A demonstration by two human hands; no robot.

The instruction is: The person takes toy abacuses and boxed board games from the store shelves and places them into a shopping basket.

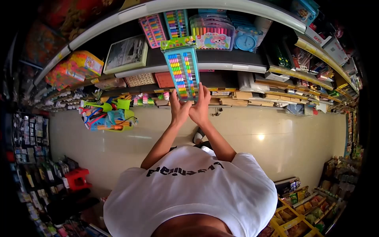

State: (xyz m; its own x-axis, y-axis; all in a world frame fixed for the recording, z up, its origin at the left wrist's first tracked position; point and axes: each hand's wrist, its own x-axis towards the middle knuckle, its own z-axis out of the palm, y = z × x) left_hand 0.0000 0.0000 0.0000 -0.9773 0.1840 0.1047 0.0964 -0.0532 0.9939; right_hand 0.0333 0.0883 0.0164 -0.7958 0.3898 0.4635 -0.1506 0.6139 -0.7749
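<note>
Both of my hands grip the near end of a blue-framed toy abacus (pixel 182 73) with rows of coloured beads and a green header card at its far end. My left hand (pixel 179 108) is closed on its left corner, and my right hand (pixel 200 106) on its right corner, thumbs close together. The abacus is held out in front of the shelf edge. Behind it on the shelf stand a pink abacus (pixel 152 31) and another blue abacus (pixel 176 23). A clear case of coloured markers (pixel 213 33) sits to the right of them.
A blue round alarm clock (pixel 245 41) and a boxed picture item (pixel 126 54) stand on the same shelf. Flat goods fill the lower shelf (pixel 252 85). Toy tools in a green bin (pixel 108 115) stand on the floor at left. Yellow crates (pixel 292 219) are behind me at right.
</note>
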